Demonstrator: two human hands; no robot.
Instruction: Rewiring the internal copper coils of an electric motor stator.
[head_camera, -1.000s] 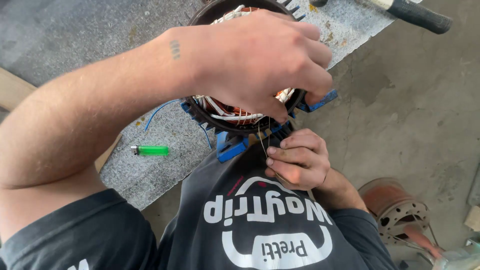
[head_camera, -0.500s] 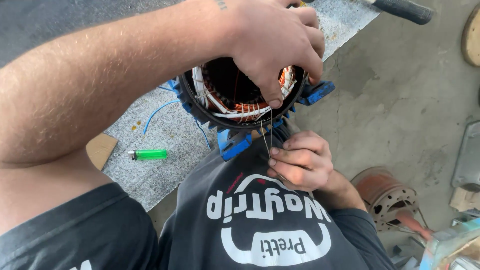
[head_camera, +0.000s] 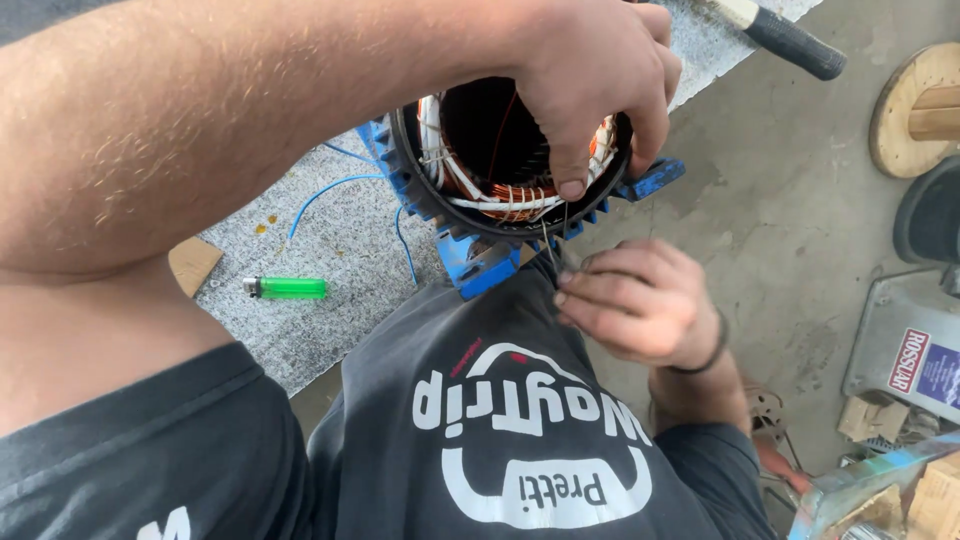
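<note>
Left hand (head_camera: 590, 75) draped over the far rim of the blue motor housing (head_camera: 470, 255), thumb pressed down on the copper windings (head_camera: 510, 195) inside the bore, fingers curled closed around the rim, probably to steady the coil. Right hand (head_camera: 640, 300) just near of the housing, fingertips pinched together on thin wire strands (head_camera: 550, 240) running up into the windings, apparently kept taut by that grip. Housing perched at the near edge of the grey speckled worktop (head_camera: 340, 290), tilted toward the body, bore open to view, likely for easy reach. Loose blue wire (head_camera: 330, 190) trailing left across the surface; green lighter (head_camera: 285, 288) lying flat further left, well apart from both hands. Black-handled tool (head_camera: 790, 40) resting at the far right corner. Off to the right on the concrete floor (head_camera: 780, 220), a round wooden disc (head_camera: 915, 110), and lower down a grey metal box with a red and blue rectangular label (head_camera: 925, 365).
</note>
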